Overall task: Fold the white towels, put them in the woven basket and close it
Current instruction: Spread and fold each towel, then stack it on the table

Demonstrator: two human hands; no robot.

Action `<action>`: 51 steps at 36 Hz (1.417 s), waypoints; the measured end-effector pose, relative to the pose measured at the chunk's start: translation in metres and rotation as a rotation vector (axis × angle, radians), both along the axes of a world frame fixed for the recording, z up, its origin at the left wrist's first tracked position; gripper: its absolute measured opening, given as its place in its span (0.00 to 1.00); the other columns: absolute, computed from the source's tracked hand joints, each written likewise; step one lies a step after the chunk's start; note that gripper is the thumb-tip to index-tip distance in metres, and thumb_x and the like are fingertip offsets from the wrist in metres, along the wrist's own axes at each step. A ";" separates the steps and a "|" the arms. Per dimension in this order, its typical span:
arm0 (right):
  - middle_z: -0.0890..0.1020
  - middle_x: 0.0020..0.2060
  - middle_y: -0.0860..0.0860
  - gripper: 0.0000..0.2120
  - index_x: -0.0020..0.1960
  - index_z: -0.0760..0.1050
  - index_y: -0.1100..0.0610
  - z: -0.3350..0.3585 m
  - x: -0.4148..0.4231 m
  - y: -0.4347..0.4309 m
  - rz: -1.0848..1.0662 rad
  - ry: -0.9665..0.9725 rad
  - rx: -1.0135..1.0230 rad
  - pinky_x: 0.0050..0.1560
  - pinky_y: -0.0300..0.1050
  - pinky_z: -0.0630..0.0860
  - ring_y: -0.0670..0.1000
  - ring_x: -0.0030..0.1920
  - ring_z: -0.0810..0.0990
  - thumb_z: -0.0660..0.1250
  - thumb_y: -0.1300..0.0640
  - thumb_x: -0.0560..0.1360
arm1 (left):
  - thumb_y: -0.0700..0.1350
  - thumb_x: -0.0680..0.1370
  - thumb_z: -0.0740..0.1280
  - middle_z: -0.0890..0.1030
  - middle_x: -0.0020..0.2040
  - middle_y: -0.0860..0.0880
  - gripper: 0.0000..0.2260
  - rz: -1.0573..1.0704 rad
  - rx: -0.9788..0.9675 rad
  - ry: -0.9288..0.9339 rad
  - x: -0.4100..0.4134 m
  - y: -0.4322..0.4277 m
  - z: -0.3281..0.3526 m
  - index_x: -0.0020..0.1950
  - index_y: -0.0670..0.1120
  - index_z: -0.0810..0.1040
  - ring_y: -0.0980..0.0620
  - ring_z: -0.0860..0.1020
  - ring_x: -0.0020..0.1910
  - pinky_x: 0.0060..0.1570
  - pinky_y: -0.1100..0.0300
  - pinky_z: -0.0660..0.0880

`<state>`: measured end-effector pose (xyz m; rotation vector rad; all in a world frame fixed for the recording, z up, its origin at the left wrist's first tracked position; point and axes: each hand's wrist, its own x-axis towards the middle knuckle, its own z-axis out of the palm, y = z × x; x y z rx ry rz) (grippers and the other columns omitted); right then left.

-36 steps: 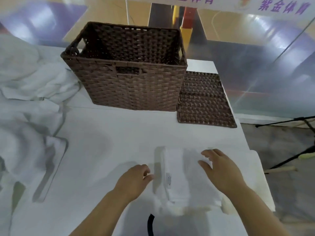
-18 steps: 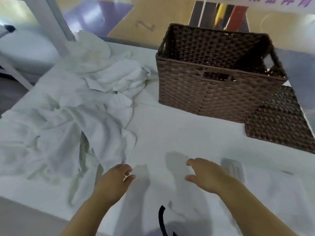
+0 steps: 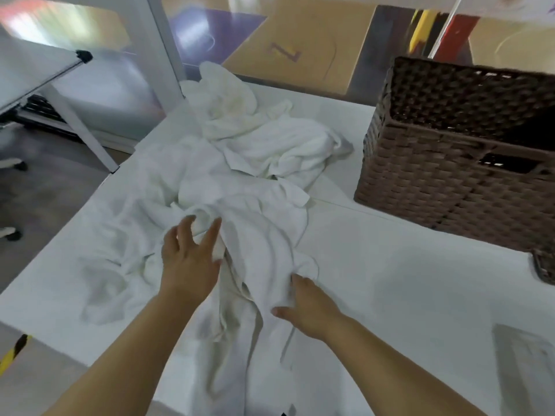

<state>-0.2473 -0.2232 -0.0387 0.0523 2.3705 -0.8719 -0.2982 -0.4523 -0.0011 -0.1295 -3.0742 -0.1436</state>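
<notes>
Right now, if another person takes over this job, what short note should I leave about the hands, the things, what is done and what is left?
Left hand: open, fingers spread over the pile of unfolded towels.
Right hand: on the nearest towel; its fingertips are hidden under a fold, so the grip is unclear.
Woven basket: open, at the right on the table; no towel shows inside it. Its lid lies flat beside it.
Done: a folded towel seems to lie at the near right.
Left: fold the pile, load the basket, put the lid on.
</notes>
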 end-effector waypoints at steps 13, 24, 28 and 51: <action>0.80 0.50 0.50 0.09 0.56 0.76 0.56 0.010 -0.007 0.019 -0.399 0.335 -0.025 0.47 0.39 0.68 0.49 0.49 0.77 0.60 0.56 0.80 | 0.44 0.78 0.65 0.78 0.57 0.40 0.15 0.099 0.243 -0.133 -0.009 -0.009 0.018 0.64 0.43 0.76 0.38 0.76 0.53 0.50 0.50 0.72; 0.76 0.49 0.49 0.09 0.57 0.75 0.59 0.107 0.014 0.112 -0.820 0.855 0.039 0.50 0.38 0.64 0.47 0.49 0.72 0.59 0.59 0.80 | 0.32 0.74 0.68 0.80 0.48 0.43 0.12 -0.263 0.594 0.233 -0.018 0.051 0.073 0.56 0.41 0.81 0.48 0.77 0.47 0.49 0.61 0.69; 0.73 0.48 0.49 0.08 0.56 0.73 0.61 0.127 0.034 0.136 -0.993 1.031 0.101 0.49 0.39 0.64 0.48 0.48 0.71 0.59 0.60 0.80 | 0.31 0.75 0.63 0.78 0.50 0.56 0.12 -0.415 0.671 0.293 -0.030 0.081 0.095 0.52 0.43 0.82 0.53 0.75 0.52 0.56 0.67 0.67; 0.76 0.59 0.53 0.25 0.67 0.68 0.55 0.045 0.059 0.198 -0.693 0.001 0.287 0.57 0.48 0.73 0.54 0.57 0.76 0.64 0.43 0.76 | 0.61 0.75 0.63 0.77 0.56 0.44 0.25 -0.067 0.291 -0.581 0.010 0.141 -0.021 0.63 0.44 0.66 0.44 0.77 0.56 0.54 0.50 0.74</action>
